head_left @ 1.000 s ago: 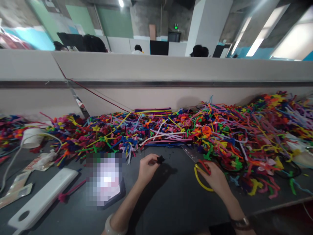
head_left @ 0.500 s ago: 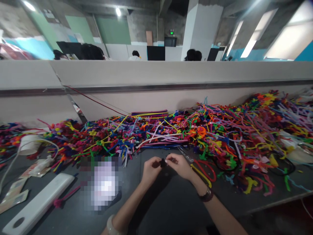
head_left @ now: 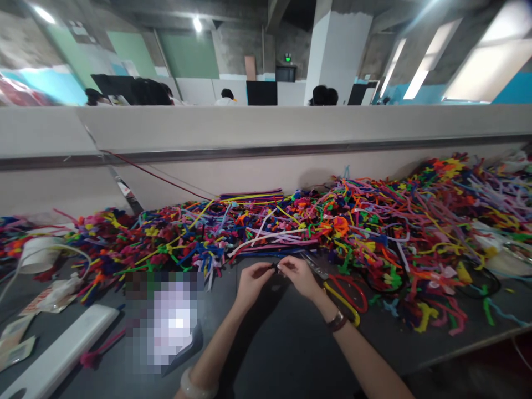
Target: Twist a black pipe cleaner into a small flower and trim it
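Note:
My left hand [head_left: 252,285] and my right hand [head_left: 300,278] meet over the dark table, fingertips almost touching. Between them is a small black piece [head_left: 275,268], pinched from both sides; it is too small and too covered by the fingers to tell its kind. Just behind the hands lies a long heap of colourful pipe cleaners [head_left: 286,230]. Scissors [head_left: 341,301] with red and yellow handles rest on the table to the right of my right hand, blades pointing toward the heap.
A phone-like lit object [head_left: 172,324], blurred out, lies left of my left forearm. Further left are a long white plastic case [head_left: 62,352], a pink pipe cleaner [head_left: 103,346], a white cup [head_left: 39,255] and small packets [head_left: 16,349]. A low partition [head_left: 266,124] stands behind the heap.
The black piece was showing as a dark triangle between my fingers; now less of it shows. My hands have drawn slightly closer together, and the whole view has shifted a little.

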Demonstrator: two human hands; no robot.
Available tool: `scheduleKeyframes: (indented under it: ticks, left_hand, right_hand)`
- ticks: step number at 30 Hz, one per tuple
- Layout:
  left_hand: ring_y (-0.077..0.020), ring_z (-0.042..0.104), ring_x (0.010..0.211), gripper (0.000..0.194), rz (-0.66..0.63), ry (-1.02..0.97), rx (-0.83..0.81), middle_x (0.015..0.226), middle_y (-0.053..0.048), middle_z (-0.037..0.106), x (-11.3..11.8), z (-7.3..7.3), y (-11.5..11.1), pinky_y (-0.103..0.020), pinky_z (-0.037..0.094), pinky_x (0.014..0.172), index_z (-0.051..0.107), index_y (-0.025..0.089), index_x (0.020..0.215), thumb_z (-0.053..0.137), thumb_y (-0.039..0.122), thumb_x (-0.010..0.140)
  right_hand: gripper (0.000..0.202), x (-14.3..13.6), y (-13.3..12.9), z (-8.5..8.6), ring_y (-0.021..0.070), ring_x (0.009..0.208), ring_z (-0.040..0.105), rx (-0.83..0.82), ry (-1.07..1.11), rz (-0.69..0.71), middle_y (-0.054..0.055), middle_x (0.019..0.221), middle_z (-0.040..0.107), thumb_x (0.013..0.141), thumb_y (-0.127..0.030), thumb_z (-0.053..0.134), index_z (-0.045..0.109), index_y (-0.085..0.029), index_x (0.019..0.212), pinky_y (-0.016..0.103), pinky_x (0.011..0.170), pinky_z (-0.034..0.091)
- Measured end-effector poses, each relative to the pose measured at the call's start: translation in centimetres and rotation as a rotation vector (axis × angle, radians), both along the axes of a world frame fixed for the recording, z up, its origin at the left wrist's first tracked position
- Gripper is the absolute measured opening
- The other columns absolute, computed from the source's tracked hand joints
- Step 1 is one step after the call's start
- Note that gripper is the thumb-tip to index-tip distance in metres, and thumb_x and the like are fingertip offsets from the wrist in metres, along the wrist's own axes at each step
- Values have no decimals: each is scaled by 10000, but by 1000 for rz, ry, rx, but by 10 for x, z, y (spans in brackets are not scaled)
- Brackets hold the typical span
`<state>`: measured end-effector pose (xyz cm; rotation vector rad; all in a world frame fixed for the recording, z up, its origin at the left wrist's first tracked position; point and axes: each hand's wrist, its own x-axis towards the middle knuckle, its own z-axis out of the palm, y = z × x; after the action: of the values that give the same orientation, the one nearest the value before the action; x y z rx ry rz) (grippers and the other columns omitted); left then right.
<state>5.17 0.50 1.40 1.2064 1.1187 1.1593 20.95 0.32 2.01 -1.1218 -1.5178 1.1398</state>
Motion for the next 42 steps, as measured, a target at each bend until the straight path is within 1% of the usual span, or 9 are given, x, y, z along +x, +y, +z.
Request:
scheduleKeyframes:
  ticks: [8,13,17,26,30,33,35,38,42]
  left_hand:
    - [-194,630,643,302,3,-57,-110,721,-105,685,-1,-8,-3,-310,495,641,678,92,782,707,323,588]
    - [-192,631,649,287,3,-77,-150,732,-108,687,-3,-11,-2,-303,491,650,679,92,772,709,306,584]
    - [-191,624,645,278,-37,-78,-158,725,-109,683,-4,-13,-3,-304,483,649,684,89,770,694,306,597]
    - [-162,600,576,251,-105,1,-114,632,-70,663,-3,-11,-5,-253,452,574,684,94,743,663,310,618]
    - [-163,598,595,242,-123,96,-43,657,-66,667,-4,-12,-7,-246,445,575,686,100,756,628,309,646]
    - [-166,598,620,246,-97,151,0,678,-63,671,-5,-14,-7,-250,445,591,687,109,779,619,312,658]
    - [-161,599,617,241,-70,93,-31,672,-61,671,-4,-12,-7,-254,452,608,682,109,775,642,306,642]
    - [-153,606,610,262,-29,-101,-157,670,-59,669,-1,-9,-7,-265,469,635,664,106,774,695,295,595]
    - [-141,610,626,297,-21,-272,-259,715,-55,669,0,-6,-7,-263,477,656,653,110,770,737,292,551]
  right_hand:
    - [227,-4,2,-16,101,592,504,-151,90,32,-15,648,513,744,-374,564,545,-149,762,224,554,447]
    - [207,-5,-2,-16,93,594,484,-149,77,81,-19,654,493,764,-356,546,539,-149,773,216,562,429]
    - [197,-5,-5,-16,88,587,469,-120,25,93,-18,676,493,775,-349,534,548,-153,788,207,551,409]
    - [166,-2,-7,-13,128,681,499,51,-185,93,17,714,543,806,-292,484,573,-155,775,226,598,420]
    - [152,-1,-6,-15,128,678,507,37,-195,88,18,718,551,795,-282,495,574,-153,778,225,591,416]
    - [159,-2,-5,-16,123,673,502,-4,-155,96,13,718,537,787,-302,508,565,-154,775,221,583,415]
    - [179,-2,-5,-16,106,619,486,-67,-91,102,-3,686,516,787,-326,508,554,-154,783,213,552,408]
    - [203,-3,-5,-13,84,552,465,-158,5,96,-23,649,497,772,-351,526,538,-149,789,208,524,400]
    - [208,-4,-5,-13,104,651,520,-145,36,95,-1,734,547,712,-328,606,549,-145,796,231,627,432]
